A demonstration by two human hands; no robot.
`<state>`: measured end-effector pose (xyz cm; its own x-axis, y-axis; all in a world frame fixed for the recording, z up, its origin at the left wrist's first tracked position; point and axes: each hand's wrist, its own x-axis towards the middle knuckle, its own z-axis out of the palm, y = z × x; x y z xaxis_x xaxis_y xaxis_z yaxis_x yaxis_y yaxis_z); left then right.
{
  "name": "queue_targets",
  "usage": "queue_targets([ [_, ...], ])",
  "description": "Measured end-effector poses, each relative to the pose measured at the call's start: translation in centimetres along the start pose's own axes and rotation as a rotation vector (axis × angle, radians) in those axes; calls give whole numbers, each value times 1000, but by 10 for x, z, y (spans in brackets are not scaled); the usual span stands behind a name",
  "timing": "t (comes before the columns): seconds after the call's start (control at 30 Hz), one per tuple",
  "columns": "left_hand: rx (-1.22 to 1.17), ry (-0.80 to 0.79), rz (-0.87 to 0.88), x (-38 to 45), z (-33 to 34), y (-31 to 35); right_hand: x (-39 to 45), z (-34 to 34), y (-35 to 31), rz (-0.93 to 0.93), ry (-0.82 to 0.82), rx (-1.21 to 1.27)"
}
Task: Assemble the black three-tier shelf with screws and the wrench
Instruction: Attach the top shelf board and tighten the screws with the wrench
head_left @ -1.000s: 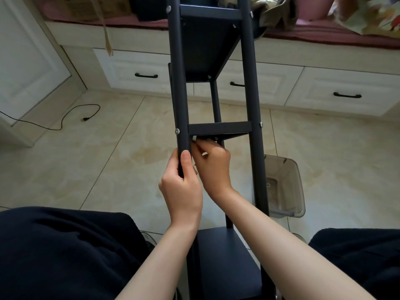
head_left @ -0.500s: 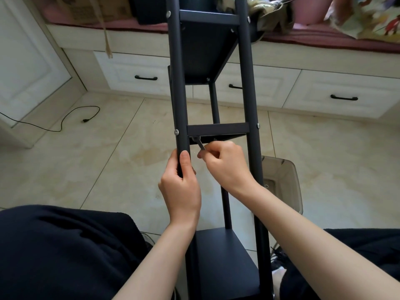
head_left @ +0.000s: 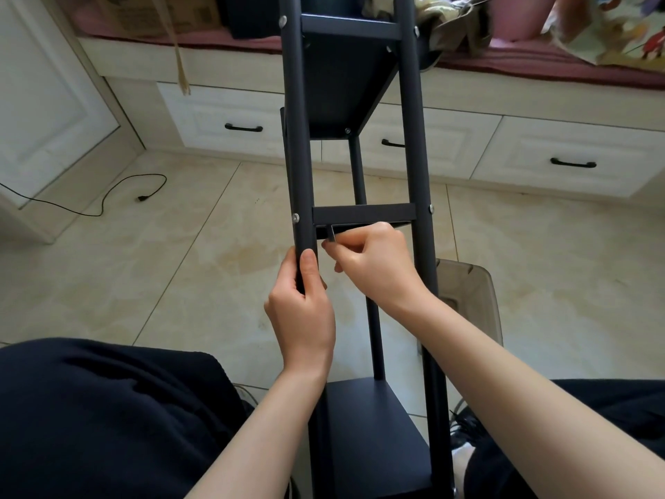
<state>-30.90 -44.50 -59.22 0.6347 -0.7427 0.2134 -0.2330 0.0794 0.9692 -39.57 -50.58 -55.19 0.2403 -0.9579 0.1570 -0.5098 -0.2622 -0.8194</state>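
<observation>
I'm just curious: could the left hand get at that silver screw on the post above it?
Probably yes: the left hand grips the same post just below the screw, with bare post between them.

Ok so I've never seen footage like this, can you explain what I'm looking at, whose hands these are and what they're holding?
There is no machine here. A person wears a camera on the head, so the one view looks down at their own two hands. The left hand holds a front post of a black shelf frame, steadying it. The right hand has its grip on a small wrench, poked under the middle shelf, probably at a screw hidden from view. On the tiled floor lie a black cable and a clear plastic bin. White drawers stand behind.
</observation>
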Motion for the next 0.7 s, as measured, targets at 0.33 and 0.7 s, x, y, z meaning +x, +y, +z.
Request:
queue_targets([
  [0.33,6,-5,2,1,1,0,3,28,24,-129,186,29],
  [0.7,-1,-17,-16,1,1,-1,14,54,35,-255,382,6],
])
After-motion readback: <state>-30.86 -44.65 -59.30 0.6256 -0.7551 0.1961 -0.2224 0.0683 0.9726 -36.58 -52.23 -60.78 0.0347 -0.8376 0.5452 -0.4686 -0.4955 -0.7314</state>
